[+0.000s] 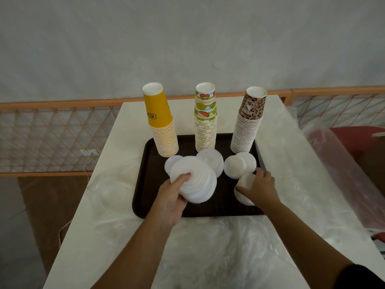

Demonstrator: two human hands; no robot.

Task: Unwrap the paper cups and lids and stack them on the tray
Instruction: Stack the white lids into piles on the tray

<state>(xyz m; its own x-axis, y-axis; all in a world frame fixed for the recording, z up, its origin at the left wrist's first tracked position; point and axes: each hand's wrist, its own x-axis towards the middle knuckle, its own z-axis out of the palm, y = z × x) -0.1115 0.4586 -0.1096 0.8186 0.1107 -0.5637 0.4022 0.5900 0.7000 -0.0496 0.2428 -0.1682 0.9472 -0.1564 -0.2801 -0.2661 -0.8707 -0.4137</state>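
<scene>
A dark brown tray lies on the white table. At its back stand three upside-down cup stacks: yellow, fruit-patterned and leopard-patterned. Several stacks of white lids sit in front of them. My left hand grips a tall stack of white lids, tilted above the tray, thumb on its top. My right hand holds another lid stack near the tray's front right. More lid piles stand behind it, and others are partly hidden behind the left stack.
Clear plastic wrapping lies crumpled over the table's near part and both sides of the tray. An orange-framed mesh fence runs behind the table. A red object under plastic sits at the right.
</scene>
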